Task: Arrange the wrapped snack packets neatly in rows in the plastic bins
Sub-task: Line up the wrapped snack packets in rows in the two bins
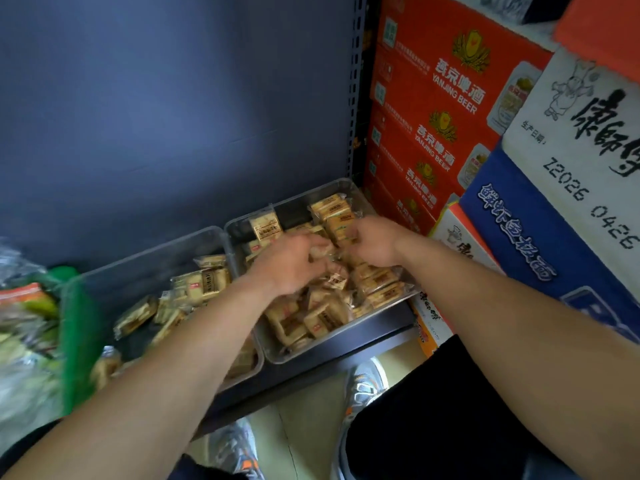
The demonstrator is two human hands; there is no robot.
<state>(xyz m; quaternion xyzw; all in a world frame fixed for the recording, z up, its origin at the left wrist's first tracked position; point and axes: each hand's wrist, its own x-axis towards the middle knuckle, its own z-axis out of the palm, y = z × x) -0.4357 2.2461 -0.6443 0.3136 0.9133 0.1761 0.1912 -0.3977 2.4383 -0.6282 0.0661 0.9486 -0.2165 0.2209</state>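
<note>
Snack packets (pixel 322 317) (uncountable) lie in two bins (pixel 304 348); left hand (pixel 291 265) and right hand (pixel 372 242) each grip some.

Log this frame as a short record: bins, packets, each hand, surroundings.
right bin: clear, crowded with snack packets, jumbled, not in rows
left bin: clear, fewer packets, scattered
left hand: in the right bin, grips a packet
right hand: in the right bin, fingers among packets, grip unclear
surroundings: red beer cartons stacked to the right
</note>
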